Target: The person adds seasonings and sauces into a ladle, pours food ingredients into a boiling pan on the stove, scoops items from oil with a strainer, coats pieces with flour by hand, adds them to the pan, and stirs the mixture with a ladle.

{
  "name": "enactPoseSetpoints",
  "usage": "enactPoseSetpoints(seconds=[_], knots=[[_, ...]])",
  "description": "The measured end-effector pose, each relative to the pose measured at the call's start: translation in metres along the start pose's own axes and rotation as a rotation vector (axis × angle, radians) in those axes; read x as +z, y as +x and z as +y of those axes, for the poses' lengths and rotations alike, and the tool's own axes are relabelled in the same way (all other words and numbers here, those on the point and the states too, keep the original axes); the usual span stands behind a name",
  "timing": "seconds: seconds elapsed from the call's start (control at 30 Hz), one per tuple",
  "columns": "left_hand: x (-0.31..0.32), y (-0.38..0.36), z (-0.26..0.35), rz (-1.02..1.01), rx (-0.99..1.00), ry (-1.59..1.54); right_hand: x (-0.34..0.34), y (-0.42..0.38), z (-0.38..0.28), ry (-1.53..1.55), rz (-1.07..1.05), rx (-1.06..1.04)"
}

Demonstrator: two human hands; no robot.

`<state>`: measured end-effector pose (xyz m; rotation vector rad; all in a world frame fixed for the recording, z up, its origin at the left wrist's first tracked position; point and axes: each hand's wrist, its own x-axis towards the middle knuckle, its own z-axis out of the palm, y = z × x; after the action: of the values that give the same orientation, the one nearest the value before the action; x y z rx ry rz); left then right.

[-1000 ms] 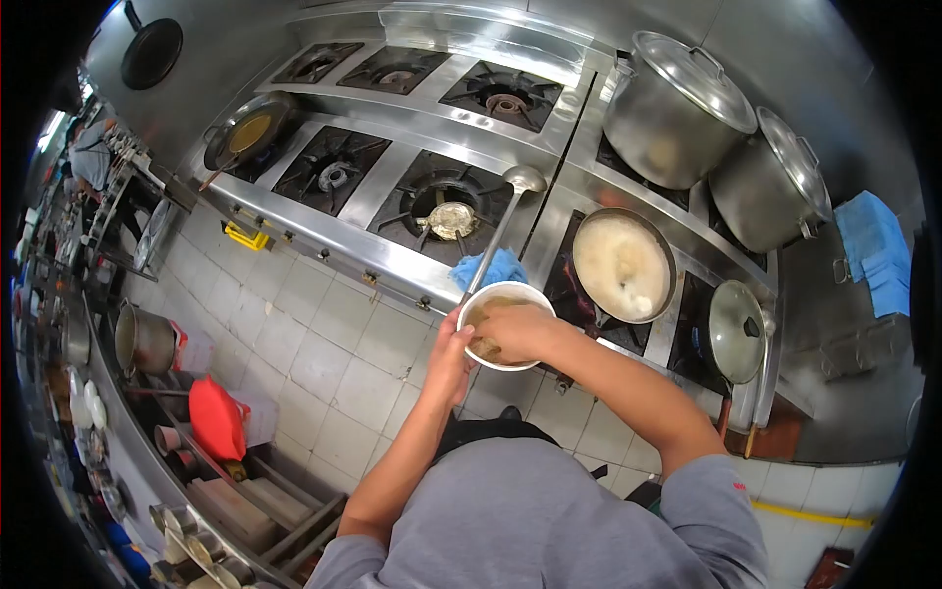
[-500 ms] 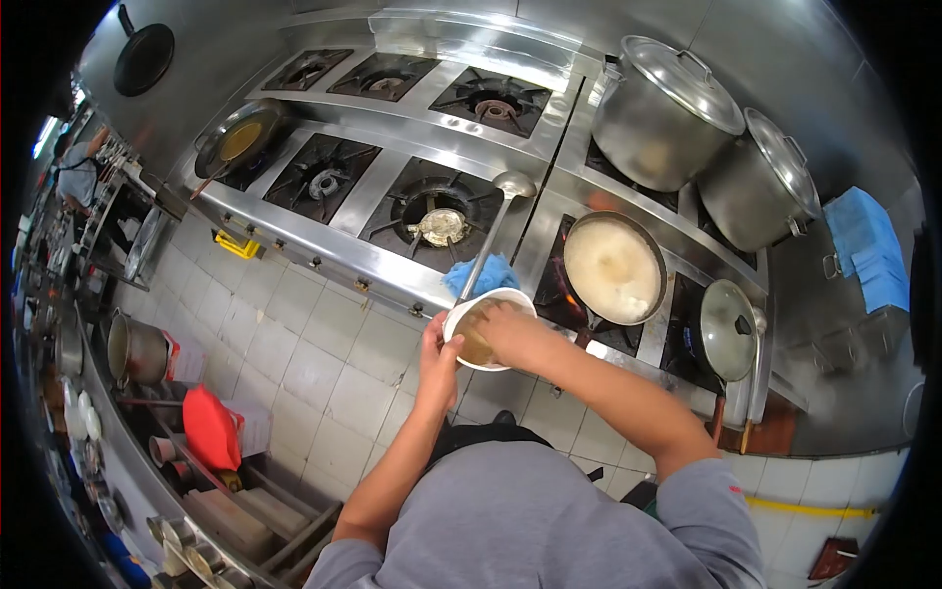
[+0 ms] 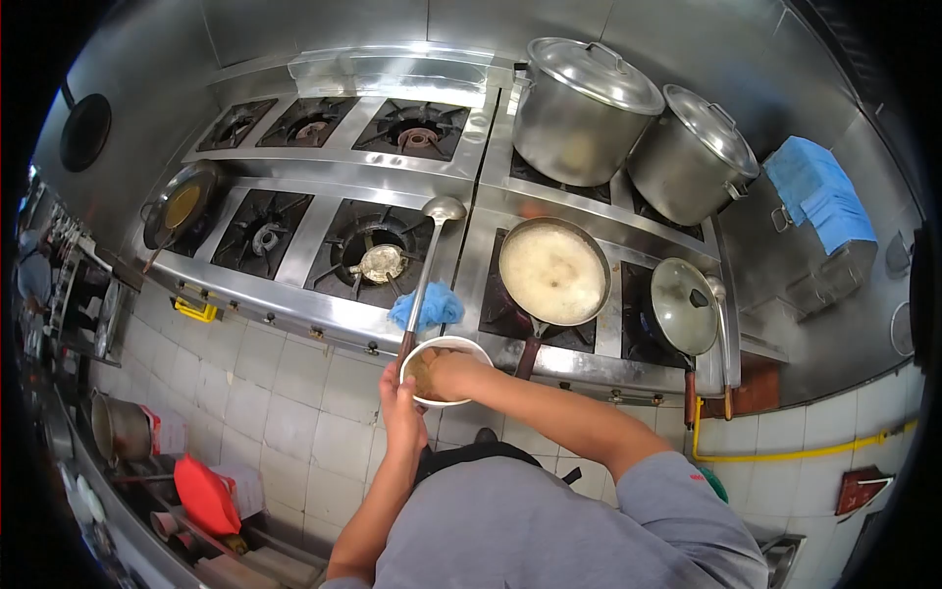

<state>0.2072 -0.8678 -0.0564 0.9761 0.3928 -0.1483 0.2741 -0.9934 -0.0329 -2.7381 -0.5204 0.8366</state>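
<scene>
My left hand grips a white tub by its left side, thumb near the rim. Fingers of my right hand reach down into brownish contents in the tub, so their tips are hidden. Just beyond the tub, a long ladle lies across a crumpled blue cloth on the stove edge, its brown handle end close to my left hand. Right of the tub, a frying pan on a burner holds pale, frothy liquid.
A lidded pan sits at right, with another long-handled utensil beside it. Two big lidded pots stand behind. At far left is a wok with a brown utensil. Blue cloths hang on the right wall.
My view has swung to the right, so the stove appears further left. Both hands stay at the tub. The white patch in the frying pan has spread into an even froth.
</scene>
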Motion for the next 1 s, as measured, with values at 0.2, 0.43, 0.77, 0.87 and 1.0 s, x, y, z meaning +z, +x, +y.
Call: enactPoseSetpoints(seconds=[0.2, 0.43, 0.77, 0.87, 1.0], knots=[[-0.002, 0.004, -0.006, 0.029, 0.039, 0.014, 0.038, 0.012, 0.0, 0.126, 0.204, -0.02], [0.0, 0.01, -0.006, 0.024, 0.074, -0.024, 0.015, 0.004, -0.01, 0.355, 0.219, 0.001], [0.0, 0.019, -0.01, -0.005, 0.142, 0.059, 0.028, 0.022, 0.002, 0.418, 0.392, -0.077], [0.01, 0.019, -0.005, -0.024, 0.038, 0.111, 0.0, 0.011, 0.007, 0.455, 0.383, -0.067], [0.01, 0.025, -0.006, -0.052, -0.004, 0.109, -0.017, 0.012, 0.028, 0.423, 0.477, -0.119]])
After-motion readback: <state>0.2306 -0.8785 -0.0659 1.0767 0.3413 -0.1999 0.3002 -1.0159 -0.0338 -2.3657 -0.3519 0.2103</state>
